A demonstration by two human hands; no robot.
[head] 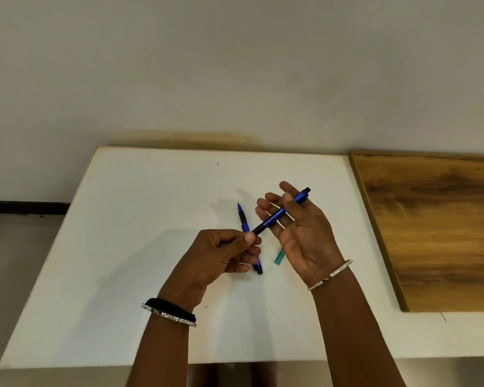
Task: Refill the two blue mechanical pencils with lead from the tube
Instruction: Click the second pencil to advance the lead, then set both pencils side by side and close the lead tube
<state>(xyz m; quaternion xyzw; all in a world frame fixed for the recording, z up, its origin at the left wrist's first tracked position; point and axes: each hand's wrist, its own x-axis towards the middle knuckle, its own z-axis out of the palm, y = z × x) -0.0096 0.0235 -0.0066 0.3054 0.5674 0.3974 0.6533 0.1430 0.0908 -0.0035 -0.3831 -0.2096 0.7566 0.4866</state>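
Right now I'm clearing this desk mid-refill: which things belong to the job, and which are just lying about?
Job: held pencil, gripped by left hand and right hand; second pencil on the white table; teal lead tube, partly behind the right hand.
Lying about: wooden board at the right.

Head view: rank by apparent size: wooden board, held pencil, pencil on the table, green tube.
1. wooden board
2. held pencil and pencil on the table: alike, both partly covered, unranked
3. green tube, only an end shows past the right hand
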